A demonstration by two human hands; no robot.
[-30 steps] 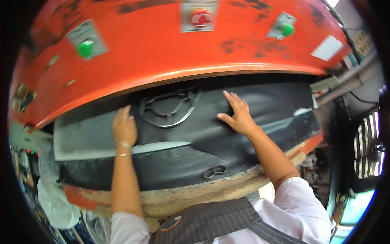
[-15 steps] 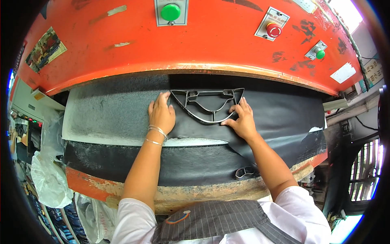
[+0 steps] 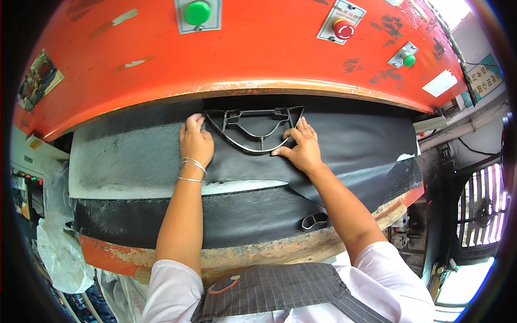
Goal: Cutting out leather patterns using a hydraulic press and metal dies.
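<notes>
A half-moon-shaped metal cutting die with inner braces lies on a smooth black sheet, its straight side toward the orange machine. My right hand grips the die's right end, with the thumb on the curved edge and the fingers near the right corner. At the left corner, my left hand lies with its fingers stretched forward, the fingertips beside or touching the die. Under that hand runs the black sheet's left edge. A small curved die stands near the front edge, close to my right forearm.
The orange machine beam spans the far side, carrying a large green button, a red stop button and a smaller green button. A worn grey pad extends to the left. Plastic bags hang at lower left.
The whole view has shifted, so the scene sits further left in the picture. Both hands and the die keep nearly the same places on the black sheet.
</notes>
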